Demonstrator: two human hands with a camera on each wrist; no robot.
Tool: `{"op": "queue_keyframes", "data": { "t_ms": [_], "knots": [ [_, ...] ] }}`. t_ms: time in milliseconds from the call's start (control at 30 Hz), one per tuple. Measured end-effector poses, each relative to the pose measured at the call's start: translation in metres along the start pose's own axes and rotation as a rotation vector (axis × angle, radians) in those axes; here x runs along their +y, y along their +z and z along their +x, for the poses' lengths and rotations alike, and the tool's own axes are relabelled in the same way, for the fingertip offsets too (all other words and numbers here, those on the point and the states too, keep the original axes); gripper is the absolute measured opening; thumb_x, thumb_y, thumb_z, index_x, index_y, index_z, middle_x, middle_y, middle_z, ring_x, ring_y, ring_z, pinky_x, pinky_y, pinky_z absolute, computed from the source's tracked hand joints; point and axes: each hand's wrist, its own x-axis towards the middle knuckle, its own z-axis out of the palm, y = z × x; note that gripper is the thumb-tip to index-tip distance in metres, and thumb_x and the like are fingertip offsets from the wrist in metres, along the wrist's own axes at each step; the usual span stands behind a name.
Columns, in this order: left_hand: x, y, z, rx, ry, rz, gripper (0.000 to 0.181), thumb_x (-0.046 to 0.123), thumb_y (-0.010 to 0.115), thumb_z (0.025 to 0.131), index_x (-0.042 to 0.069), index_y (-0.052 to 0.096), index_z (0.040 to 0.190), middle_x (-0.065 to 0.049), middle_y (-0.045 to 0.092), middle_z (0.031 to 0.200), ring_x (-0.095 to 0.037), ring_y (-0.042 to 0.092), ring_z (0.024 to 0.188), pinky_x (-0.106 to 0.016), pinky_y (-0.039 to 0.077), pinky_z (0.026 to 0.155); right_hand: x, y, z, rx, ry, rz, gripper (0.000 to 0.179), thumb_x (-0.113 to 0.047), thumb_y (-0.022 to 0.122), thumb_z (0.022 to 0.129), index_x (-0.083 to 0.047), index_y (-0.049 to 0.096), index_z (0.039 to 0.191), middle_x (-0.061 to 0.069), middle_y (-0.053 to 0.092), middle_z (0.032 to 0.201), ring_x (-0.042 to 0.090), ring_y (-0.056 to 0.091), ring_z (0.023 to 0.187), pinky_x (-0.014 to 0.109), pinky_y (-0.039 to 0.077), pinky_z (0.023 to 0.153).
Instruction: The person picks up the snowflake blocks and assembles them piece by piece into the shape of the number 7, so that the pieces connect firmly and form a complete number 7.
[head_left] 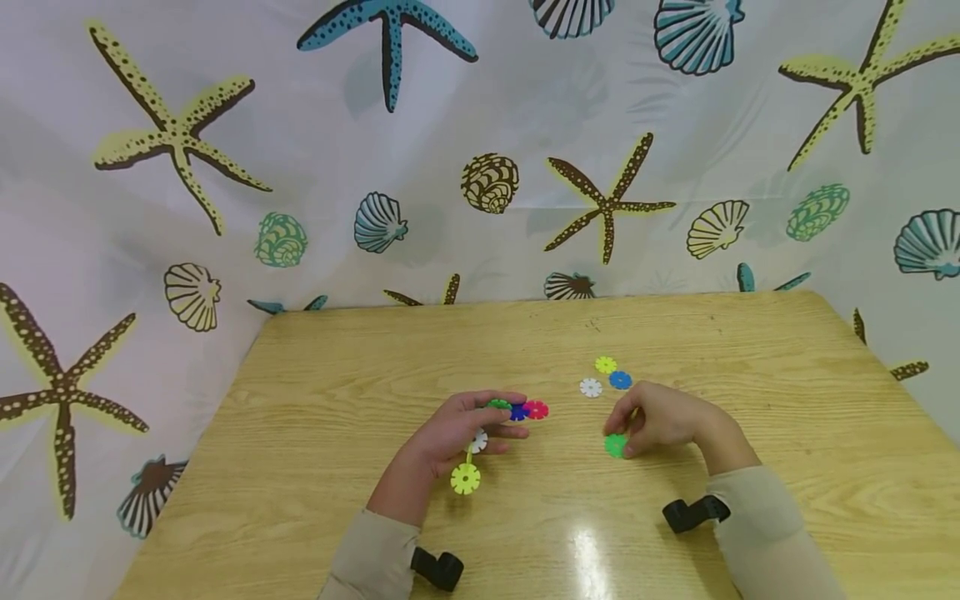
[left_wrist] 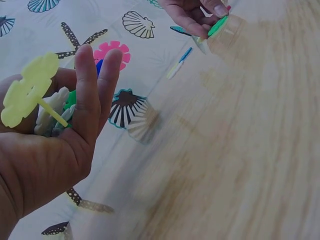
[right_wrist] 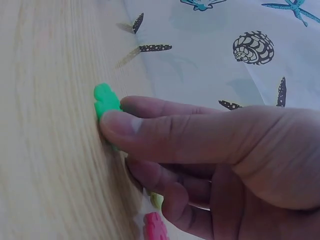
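Note:
My left hand (head_left: 457,429) holds a joined chain of notched plastic discs. In it a yellow disc (head_left: 466,479) hangs lowest, then a white disc (head_left: 478,440), a green disc (head_left: 498,404), a dark blue disc (head_left: 518,412) and a pink disc (head_left: 537,409) at the far end. The left wrist view shows the yellow disc (left_wrist: 31,90) standing out from the palm, with part of the chain hidden behind the fingers. Between thumb and fingertips, my right hand (head_left: 667,417) pinches a loose bright green disc (head_left: 616,446), low over the wooden table (head_left: 337,358).
Three loose discs lie beyond the right hand: a yellow disc (head_left: 606,364), a blue disc (head_left: 620,380) and a white disc (head_left: 590,387). A white cloth (head_left: 322,150) printed with starfish and shells hangs round the table's far and side edges.

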Motion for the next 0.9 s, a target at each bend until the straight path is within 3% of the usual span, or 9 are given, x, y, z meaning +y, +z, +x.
{"op": "queue_keyframes", "data": {
  "t_ms": [167,600,900],
  "knots": [
    [0.0,0.0,0.0,0.003,-0.001,0.004,0.037,0.012,0.053,0.103,0.005,0.058,0.138,-0.018,0.064,0.134,-0.02,0.073,0.106,-0.024,0.061,0.079,0.0,0.0,0.0,0.006,0.005,-0.001,0.023,-0.001,0.082,0.078,-0.005,0.074,0.099,0.006,0.071,0.097,0.015,0.063,0.08,0.026,0.055,0.072],
    [0.0,0.0,-0.001,-0.003,-0.007,-0.006,0.037,0.013,0.053,0.103,0.004,0.057,0.139,-0.027,0.06,0.135,-0.024,0.071,0.11,-0.023,0.061,0.077,0.008,-0.004,0.001,0.12,-0.025,-0.013,0.014,-0.006,0.08,0.081,-0.008,0.077,0.094,0.005,0.073,0.095,0.017,0.063,0.09,0.027,0.055,0.074],
    [0.0,-0.001,-0.002,-0.003,0.002,-0.023,0.037,0.012,0.052,0.103,0.004,0.057,0.139,-0.027,0.06,0.135,-0.015,0.074,0.1,-0.023,0.061,0.077,0.014,-0.006,0.002,0.155,-0.036,0.088,0.02,-0.013,0.082,0.082,-0.005,0.079,0.1,0.01,0.076,0.1,0.019,0.066,0.095,0.027,0.056,0.077]
  ]
}}
